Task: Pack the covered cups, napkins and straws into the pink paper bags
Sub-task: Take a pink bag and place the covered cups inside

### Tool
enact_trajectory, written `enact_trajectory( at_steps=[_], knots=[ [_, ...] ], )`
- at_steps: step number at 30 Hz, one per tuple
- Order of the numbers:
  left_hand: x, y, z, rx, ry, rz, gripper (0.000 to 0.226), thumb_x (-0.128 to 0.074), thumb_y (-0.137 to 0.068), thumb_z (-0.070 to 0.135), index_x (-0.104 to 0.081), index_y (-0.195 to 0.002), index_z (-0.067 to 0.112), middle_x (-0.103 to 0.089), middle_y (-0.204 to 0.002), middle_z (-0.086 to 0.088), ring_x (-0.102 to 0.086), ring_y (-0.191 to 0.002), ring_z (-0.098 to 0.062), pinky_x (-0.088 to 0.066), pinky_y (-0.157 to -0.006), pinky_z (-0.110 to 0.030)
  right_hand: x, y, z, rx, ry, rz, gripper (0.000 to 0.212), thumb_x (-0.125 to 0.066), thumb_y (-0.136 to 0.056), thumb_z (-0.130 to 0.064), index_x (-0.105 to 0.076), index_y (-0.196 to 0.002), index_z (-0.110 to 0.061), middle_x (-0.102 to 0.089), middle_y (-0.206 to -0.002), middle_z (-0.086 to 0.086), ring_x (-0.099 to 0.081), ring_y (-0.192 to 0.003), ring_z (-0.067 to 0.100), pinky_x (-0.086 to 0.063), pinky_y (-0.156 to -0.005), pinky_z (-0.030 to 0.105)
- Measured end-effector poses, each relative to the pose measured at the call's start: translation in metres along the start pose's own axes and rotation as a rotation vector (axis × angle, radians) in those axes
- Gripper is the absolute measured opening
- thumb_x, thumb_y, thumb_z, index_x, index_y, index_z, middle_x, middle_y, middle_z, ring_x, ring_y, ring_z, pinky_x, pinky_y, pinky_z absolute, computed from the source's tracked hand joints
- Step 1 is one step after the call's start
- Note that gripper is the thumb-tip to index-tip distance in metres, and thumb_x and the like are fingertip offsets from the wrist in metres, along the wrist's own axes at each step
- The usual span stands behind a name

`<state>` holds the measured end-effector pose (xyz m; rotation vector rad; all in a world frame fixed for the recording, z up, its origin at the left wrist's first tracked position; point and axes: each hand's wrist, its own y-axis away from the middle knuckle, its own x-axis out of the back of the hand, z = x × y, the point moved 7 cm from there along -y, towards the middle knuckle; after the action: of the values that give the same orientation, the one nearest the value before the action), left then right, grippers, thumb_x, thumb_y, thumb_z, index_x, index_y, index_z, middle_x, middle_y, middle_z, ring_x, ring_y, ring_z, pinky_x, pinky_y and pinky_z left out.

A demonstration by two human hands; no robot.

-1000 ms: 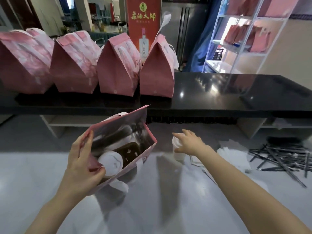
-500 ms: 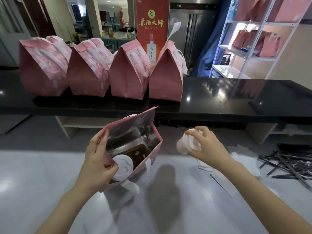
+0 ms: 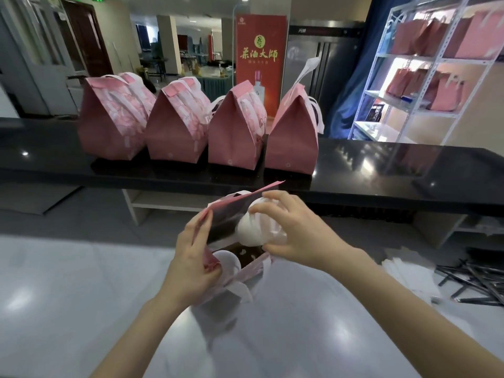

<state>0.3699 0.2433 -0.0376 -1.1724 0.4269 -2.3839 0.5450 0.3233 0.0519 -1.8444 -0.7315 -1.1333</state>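
Note:
An open pink paper bag [image 3: 246, 274] stands tilted on the grey worktop. My left hand [image 3: 192, 257] grips its near left edge and holds the mouth open. A white covered cup [image 3: 227, 261] sits inside at the bottom left. My right hand [image 3: 294, 231] grips a second white covered cup [image 3: 251, 231], tipped on its side at the bag's mouth. White napkins [image 3: 406, 271] and dark wrapped straws [image 3: 474, 279] lie on the worktop at the right.
Several closed pink bags [image 3: 174, 126] stand in a row on the black counter [image 3: 381, 170] behind. A metal shelf [image 3: 425, 77] with more pink bags is at the back right. A red banner [image 3: 260, 55] stands behind the counter.
My right hand has lifted the covered cup off the worktop and carried it left to the bag's mouth. My left hand still holds the bag open.

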Motion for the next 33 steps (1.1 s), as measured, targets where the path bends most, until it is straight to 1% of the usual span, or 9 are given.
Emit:
enact_trajectory(
  at_steps=[3,7,10,15,18,21,22,28,33],
  knots=[
    [0.000,0.004,-0.001,-0.030,-0.022,-0.010,0.104,-0.066,-0.069,0.000,-0.015,-0.154,0.030,-0.005,-0.152,0.028,-0.021,-0.136,-0.002,-0.027,-0.085,0.006,-0.034,-0.020,-0.003,0.000,0.164,-0.129,0.063,-0.070,-0.076,-0.025,-0.042,-0.131,-0.038,-0.030,-0.145,0.000,-0.029,-0.131,0.025,-0.046,-0.095,0.040],
    [0.004,0.003,-0.003,-0.039,-0.012,0.002,0.104,-0.061,-0.069,-0.001,-0.012,-0.154,0.033,-0.003,-0.155,0.025,-0.021,-0.138,-0.005,-0.035,-0.086,-0.002,-0.071,-0.036,0.005,-0.023,0.291,-0.286,0.063,-0.069,-0.079,-0.024,-0.038,-0.132,-0.036,-0.035,-0.136,0.004,-0.036,-0.122,0.028,-0.044,-0.096,0.044],
    [0.007,0.002,-0.005,-0.043,0.020,-0.006,0.104,-0.060,-0.069,-0.003,-0.012,-0.154,0.035,-0.001,-0.154,0.027,-0.022,-0.138,-0.006,-0.042,-0.087,-0.007,-0.091,-0.043,0.015,-0.057,0.311,-0.344,0.062,-0.068,-0.080,-0.025,-0.038,-0.134,-0.034,-0.033,-0.138,0.006,-0.037,-0.121,0.031,-0.045,-0.096,0.046],
    [0.014,0.001,-0.011,-0.022,0.071,-0.029,0.106,-0.064,-0.071,-0.005,-0.011,-0.154,0.035,0.000,-0.155,0.025,-0.024,-0.139,-0.010,-0.051,-0.079,-0.016,-0.120,-0.047,0.029,-0.115,0.272,-0.427,0.063,-0.068,-0.080,-0.023,-0.036,-0.134,-0.034,-0.029,-0.142,0.007,-0.037,-0.124,0.033,-0.048,-0.094,0.050],
    [0.017,0.000,-0.016,0.003,0.124,-0.080,0.109,-0.065,-0.071,-0.007,-0.009,-0.153,0.038,0.001,-0.155,0.025,-0.031,-0.137,-0.021,-0.054,-0.075,-0.020,-0.135,-0.048,0.035,-0.133,0.284,-0.463,0.067,-0.071,-0.078,-0.021,-0.035,-0.134,-0.032,-0.029,-0.141,0.008,-0.036,-0.124,0.033,-0.049,-0.093,0.050],
    [0.019,-0.002,-0.024,0.049,0.190,-0.129,0.110,-0.062,-0.071,-0.009,-0.008,-0.153,0.041,0.003,-0.154,0.027,-0.046,-0.121,-0.039,-0.052,-0.072,-0.018,-0.144,-0.051,0.041,-0.153,0.260,-0.459,0.064,-0.069,-0.078,-0.016,-0.037,-0.132,-0.031,-0.027,-0.141,0.008,-0.033,-0.127,0.033,-0.049,-0.093,0.049],
    [0.020,-0.004,-0.027,0.059,0.194,-0.139,0.110,-0.062,-0.071,-0.009,-0.007,-0.152,0.041,0.004,-0.154,0.028,-0.048,-0.118,-0.040,-0.051,-0.071,-0.016,-0.147,-0.052,0.043,-0.163,0.239,-0.452,0.063,-0.068,-0.079,-0.014,-0.037,-0.131,-0.031,-0.026,-0.141,0.007,-0.032,-0.127,0.032,-0.049,-0.093,0.049],
    [0.024,-0.009,-0.036,0.062,0.172,-0.196,0.114,-0.063,-0.069,-0.005,-0.003,-0.151,0.046,0.007,-0.154,0.029,-0.047,-0.125,-0.035,-0.044,-0.078,-0.014,-0.165,-0.060,0.054,-0.191,0.161,-0.451,0.055,-0.065,-0.080,-0.012,-0.041,-0.126,-0.029,-0.029,-0.138,0.007,-0.032,-0.126,0.033,-0.044,-0.100,0.045],
    [0.025,-0.015,-0.038,0.044,0.182,-0.218,0.114,-0.066,-0.067,0.002,-0.005,-0.151,0.047,0.006,-0.155,0.028,-0.040,-0.133,-0.025,-0.045,-0.087,-0.022,-0.183,-0.077,0.061,-0.251,0.178,-0.528,0.048,-0.062,-0.085,-0.025,-0.043,-0.128,-0.031,-0.031,-0.141,0.007,-0.036,-0.125,0.035,-0.038,-0.105,0.045]
  ],
)
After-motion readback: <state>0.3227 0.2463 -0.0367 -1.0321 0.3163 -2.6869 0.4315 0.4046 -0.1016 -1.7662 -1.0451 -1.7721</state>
